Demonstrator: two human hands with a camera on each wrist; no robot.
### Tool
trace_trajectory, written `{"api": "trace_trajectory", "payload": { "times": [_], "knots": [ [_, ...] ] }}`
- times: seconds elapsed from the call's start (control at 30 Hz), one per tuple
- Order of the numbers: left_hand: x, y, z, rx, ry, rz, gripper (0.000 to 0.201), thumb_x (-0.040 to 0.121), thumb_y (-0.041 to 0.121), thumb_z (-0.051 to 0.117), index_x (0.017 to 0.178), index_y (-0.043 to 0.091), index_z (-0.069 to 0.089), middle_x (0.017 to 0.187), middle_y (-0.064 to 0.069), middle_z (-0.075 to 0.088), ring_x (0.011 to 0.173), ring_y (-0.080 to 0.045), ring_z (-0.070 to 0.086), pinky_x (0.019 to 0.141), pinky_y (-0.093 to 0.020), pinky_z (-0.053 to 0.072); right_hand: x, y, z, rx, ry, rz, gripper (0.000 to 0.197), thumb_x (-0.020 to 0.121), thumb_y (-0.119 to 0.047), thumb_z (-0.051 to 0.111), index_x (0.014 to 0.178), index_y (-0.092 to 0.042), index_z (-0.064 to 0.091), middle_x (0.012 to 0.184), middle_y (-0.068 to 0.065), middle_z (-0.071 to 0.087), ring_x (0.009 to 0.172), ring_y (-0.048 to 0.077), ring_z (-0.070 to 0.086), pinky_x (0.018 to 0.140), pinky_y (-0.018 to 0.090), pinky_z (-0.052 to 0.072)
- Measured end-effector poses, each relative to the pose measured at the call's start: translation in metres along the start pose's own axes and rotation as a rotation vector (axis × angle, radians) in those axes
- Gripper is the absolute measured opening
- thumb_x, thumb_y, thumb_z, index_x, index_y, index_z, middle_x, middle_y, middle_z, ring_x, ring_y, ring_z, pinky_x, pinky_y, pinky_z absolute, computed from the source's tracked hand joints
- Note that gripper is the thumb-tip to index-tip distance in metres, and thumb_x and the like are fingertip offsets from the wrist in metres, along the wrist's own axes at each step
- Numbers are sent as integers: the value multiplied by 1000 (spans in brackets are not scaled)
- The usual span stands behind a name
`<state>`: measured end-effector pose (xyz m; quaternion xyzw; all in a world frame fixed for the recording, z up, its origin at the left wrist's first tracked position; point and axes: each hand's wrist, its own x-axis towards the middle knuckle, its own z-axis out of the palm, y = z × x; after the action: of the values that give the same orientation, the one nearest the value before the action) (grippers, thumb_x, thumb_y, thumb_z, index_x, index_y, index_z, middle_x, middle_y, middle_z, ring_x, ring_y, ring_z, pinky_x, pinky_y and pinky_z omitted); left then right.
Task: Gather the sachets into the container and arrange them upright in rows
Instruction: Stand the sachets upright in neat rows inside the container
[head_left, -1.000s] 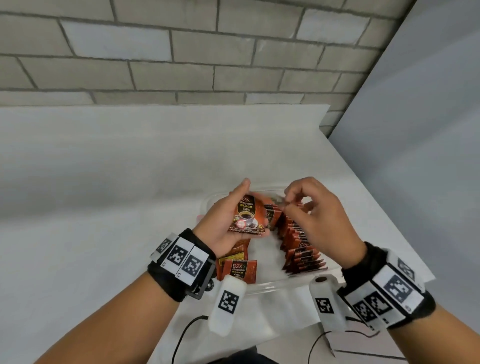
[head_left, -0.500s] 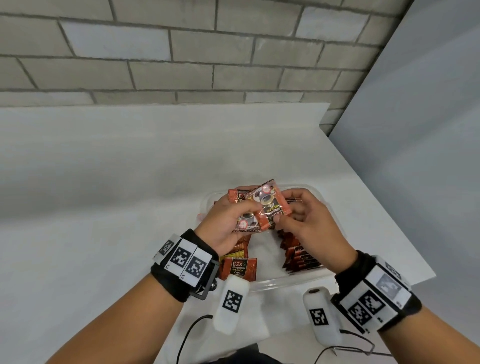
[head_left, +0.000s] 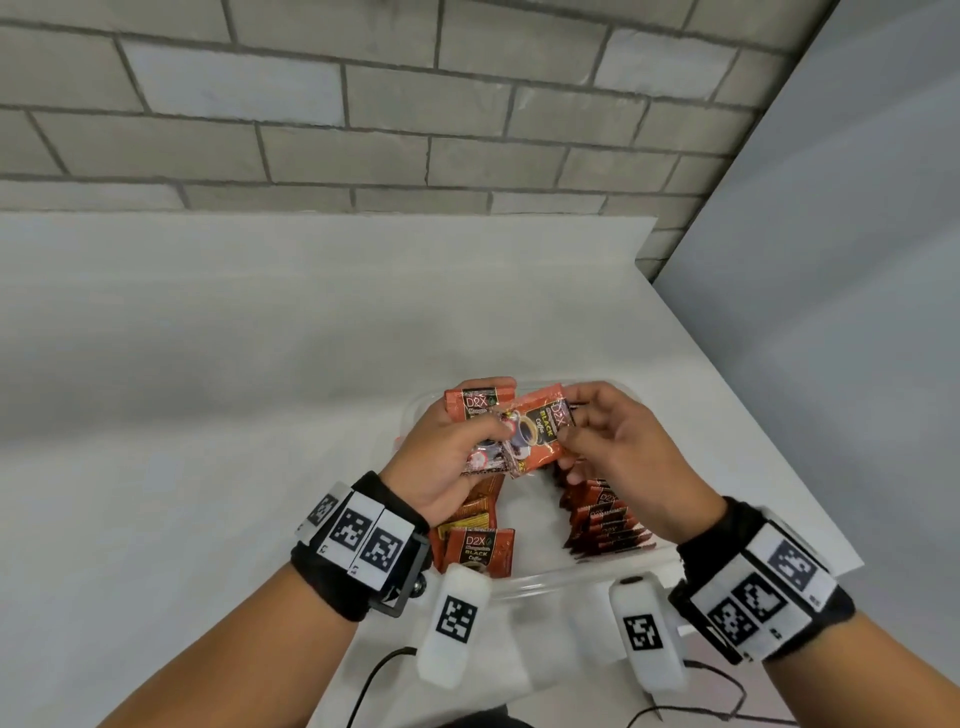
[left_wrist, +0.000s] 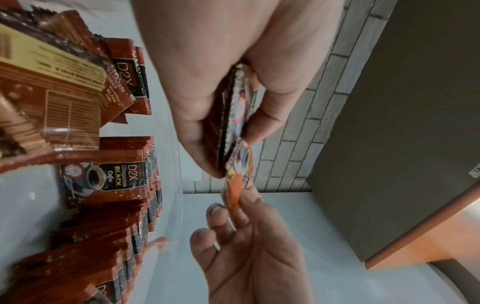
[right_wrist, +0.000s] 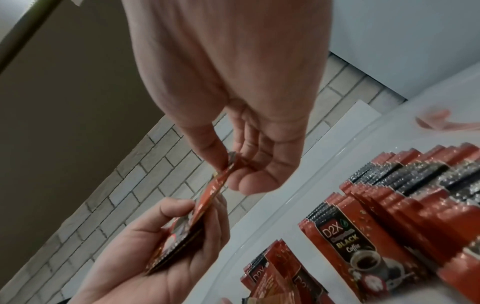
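Note:
Both hands hover over a clear plastic container (head_left: 561, 579) near the table's front edge. My left hand (head_left: 452, 457) grips a small stack of red-brown coffee sachets (head_left: 475, 410) between thumb and fingers. My right hand (head_left: 592, 441) pinches the end of one sachet (head_left: 537, 434) lying crosswise on top of that stack; its other end still sits under my left thumb. Inside the container a row of sachets (head_left: 602, 525) stands on edge at the right, also seen as a row (right_wrist: 405, 197). Looser sachets (head_left: 480, 551) lie at the left, partly under my left wrist.
The container sits on a white table (head_left: 208, 415) against a grey brick wall (head_left: 363, 104). The table's right edge (head_left: 753, 415) runs diagonally close to my right hand. Cables trail from the wrist cameras at the front.
The top sachet has turned from upright in my left hand to lying crosswise, and my right hand has taken hold of its end. Both hands rose slightly over the container.

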<state>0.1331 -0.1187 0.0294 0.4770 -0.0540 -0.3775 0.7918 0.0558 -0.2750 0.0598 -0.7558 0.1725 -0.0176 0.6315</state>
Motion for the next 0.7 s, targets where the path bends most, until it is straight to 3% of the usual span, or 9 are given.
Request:
{"api": "trace_trajectory", "payload": {
  "times": [0.07, 0.13, 0.27, 0.37, 0.5, 0.57, 0.63, 0.7],
  "knots": [
    [0, 3, -1, -9, -1, -7, 35, 79, -4, 61, 110, 12, 64, 107, -19, 69, 93, -30, 68, 79, -38, 54, 2, -1, -5, -42, -2, -33, 21, 89, 4, 57, 104, -11, 60, 78, 6, 63, 63, 17, 58, 56, 25, 50],
    [1, 7, -5, -34, 36, -8, 31, 73, 10, 67, 104, 12, 66, 95, -17, 70, 81, -26, 68, 75, -37, 51, 9, -5, -14, -151, 59, -94, 17, 89, -2, 61, 94, -17, 65, 80, 1, 67, 67, 16, 60, 61, 26, 50],
    [8, 13, -20, -121, 190, -13, 22, 88, 13, 61, 109, 11, 64, 74, -8, 65, 61, -19, 62, 64, -33, 49, 27, -11, -27, -466, 153, -186, 11, 89, -12, 64, 84, -22, 67, 80, -4, 68, 62, 6, 57, 58, 17, 45],
    [8, 12, -28, -118, 205, -28, 18, 89, 13, 59, 107, 12, 64, 69, -5, 66, 59, -17, 63, 66, -32, 49, 40, 0, -25, -708, 75, -190, 10, 87, -14, 66, 82, -23, 66, 83, -6, 62, 67, 5, 55, 61, 14, 38],
    [7, 10, -33, -148, 212, -58, 16, 90, 13, 58, 104, 11, 65, 68, -5, 67, 66, -21, 62, 72, -34, 50, 53, 13, -17, -1031, -164, -176, 11, 87, -11, 64, 93, -18, 70, 72, -19, 56, 66, -8, 52, 64, 5, 35],
    [8, 9, -34, -150, 207, -69, 17, 89, 14, 59, 106, 10, 64, 69, -6, 66, 67, -21, 61, 74, -36, 50, 59, 16, -13, -1169, -230, -150, 12, 87, -12, 63, 95, -17, 70, 73, -16, 61, 67, -3, 54, 63, 8, 35],
    [8, 10, -34, -147, 205, -80, 19, 89, 15, 60, 107, 10, 64, 71, -6, 65, 68, -21, 61, 75, -36, 49, 64, 16, -8, -1276, -252, -113, 11, 85, -13, 63, 94, -18, 68, 80, -7, 64, 75, 12, 58, 66, 22, 40],
    [8, 11, -34, -156, 197, -87, 19, 89, 16, 60, 106, 10, 64, 73, -6, 64, 69, -21, 60, 74, -35, 49, 67, 16, -3, -1350, -270, -94, 9, 84, -15, 63, 91, -19, 67, 83, -4, 61, 80, 19, 59, 67, 26, 41]
  ]
}}
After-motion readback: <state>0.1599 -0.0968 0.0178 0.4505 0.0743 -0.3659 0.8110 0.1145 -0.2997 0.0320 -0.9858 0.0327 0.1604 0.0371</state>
